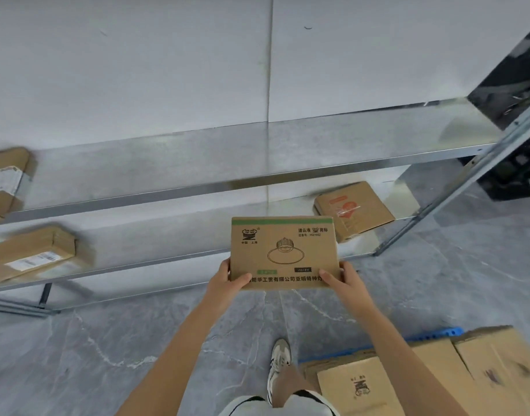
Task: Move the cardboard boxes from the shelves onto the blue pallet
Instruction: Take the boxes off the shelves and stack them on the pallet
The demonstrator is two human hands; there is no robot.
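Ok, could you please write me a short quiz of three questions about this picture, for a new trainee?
1. True or false: the left hand and the right hand both have a grip on the box with the lamp drawing.
2. Where is the blue pallet?
A) on the floor at the lower right, under stacked boxes
B) on the top shelf
C) leaning against the wall
3. Fill in: the box with red print lies on the ____ shelf, at its right end.

Key: 1 true; 2 A; 3 lower.
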